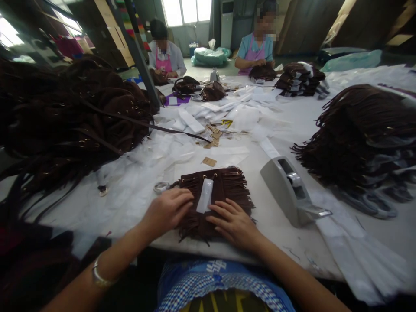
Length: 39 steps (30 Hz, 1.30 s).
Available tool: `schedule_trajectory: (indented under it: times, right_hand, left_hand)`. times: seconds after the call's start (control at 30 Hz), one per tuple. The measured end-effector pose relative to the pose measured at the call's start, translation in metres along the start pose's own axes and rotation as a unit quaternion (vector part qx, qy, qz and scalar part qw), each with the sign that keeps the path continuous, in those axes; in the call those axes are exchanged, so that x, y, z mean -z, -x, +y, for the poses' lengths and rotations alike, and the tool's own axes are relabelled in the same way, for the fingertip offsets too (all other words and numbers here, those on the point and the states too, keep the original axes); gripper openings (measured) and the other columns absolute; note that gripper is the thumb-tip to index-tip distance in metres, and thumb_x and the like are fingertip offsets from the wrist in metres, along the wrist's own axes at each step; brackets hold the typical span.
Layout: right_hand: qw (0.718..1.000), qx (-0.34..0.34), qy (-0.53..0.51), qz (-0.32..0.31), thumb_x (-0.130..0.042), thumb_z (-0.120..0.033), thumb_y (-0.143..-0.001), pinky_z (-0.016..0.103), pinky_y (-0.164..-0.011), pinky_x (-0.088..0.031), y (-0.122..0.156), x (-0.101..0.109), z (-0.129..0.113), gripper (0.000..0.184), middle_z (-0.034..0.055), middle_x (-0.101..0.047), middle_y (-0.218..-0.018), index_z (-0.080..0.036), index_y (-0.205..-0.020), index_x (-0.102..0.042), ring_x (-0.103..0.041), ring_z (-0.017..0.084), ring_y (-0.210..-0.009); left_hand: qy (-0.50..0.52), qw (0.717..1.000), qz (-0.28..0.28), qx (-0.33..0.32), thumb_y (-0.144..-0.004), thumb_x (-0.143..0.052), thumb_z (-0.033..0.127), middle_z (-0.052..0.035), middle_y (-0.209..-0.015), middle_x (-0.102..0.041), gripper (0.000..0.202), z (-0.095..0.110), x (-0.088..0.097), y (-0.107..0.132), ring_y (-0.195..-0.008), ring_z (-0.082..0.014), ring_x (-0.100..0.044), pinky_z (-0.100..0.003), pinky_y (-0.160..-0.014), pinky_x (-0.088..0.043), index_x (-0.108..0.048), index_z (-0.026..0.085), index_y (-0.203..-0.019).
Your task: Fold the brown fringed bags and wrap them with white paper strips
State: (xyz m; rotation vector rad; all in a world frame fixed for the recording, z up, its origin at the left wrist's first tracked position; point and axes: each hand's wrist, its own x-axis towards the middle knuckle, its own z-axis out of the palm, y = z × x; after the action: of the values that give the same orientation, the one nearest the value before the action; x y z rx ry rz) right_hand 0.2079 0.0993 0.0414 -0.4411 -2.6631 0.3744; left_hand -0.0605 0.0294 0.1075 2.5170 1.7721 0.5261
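Note:
A small brown fringed bag (221,186) lies flat on the white table (279,130) in front of me. A white wrapped strip (205,196) lies down its middle. My left hand (167,211) rests on the bag's left side, fingers curled loosely with the tips beside the strip. My right hand (232,221) lies flat on the lower right fringe, fingers stretched out toward the strip's lower end. Neither hand grips anything.
A grey tape dispenser (292,190) stands right of the bag. Heaps of brown fringed bags lie at left (74,121) and right (360,130). Plastic sleeves (247,112) and card tags (209,161) litter the middle. Two people (256,47) work at the far end.

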Motion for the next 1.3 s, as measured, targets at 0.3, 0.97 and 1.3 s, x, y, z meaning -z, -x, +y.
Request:
schedule_trajectory:
  times: [0.3,0.97,1.3]
  right_hand:
    - [1.0,-0.004,0.003,-0.007,-0.052,-0.032,-0.097,0.047,-0.116,-0.029,0.0,0.0,-0.001,0.033,0.0008,-0.051,-0.144,-0.032,-0.128,-0.061,-0.044,0.022,-0.133]
    - [0.997,-0.031,0.062,-0.027,-0.043,-0.04,-0.101,0.04,-0.118,-0.022,0.004,-0.001,-0.022,0.033,-0.0043,-0.047,-0.147,-0.034,-0.129,-0.059,-0.039,0.017,-0.135]
    - [0.996,-0.023,0.084,-0.022,-0.047,-0.032,-0.099,0.037,-0.117,-0.028,0.027,0.008,-0.022,0.024,0.0027,-0.063,-0.129,-0.022,-0.11,-0.066,-0.041,0.015,-0.136]
  left_hand:
    - [-0.034,0.972,-0.003,-0.233,-0.096,-0.048,0.014,-0.0066,-0.121,-0.068,0.021,0.013,-0.038,0.052,-0.103,-0.0221,-0.064,-0.036,-0.087,-0.055,-0.067,0.019,-0.104]
    - [-0.012,0.988,0.077,-0.137,-0.092,-0.051,0.024,-0.0034,-0.132,-0.063,0.044,0.019,-0.046,0.077,-0.119,-0.0226,-0.06,-0.039,-0.111,-0.042,-0.054,0.022,-0.135]
    - [0.037,0.979,0.123,-0.157,-0.095,-0.044,0.021,-0.0096,-0.154,-0.037,0.059,0.067,-0.103,0.019,-0.14,-0.023,-0.037,-0.034,-0.12,-0.023,-0.029,0.014,-0.151]
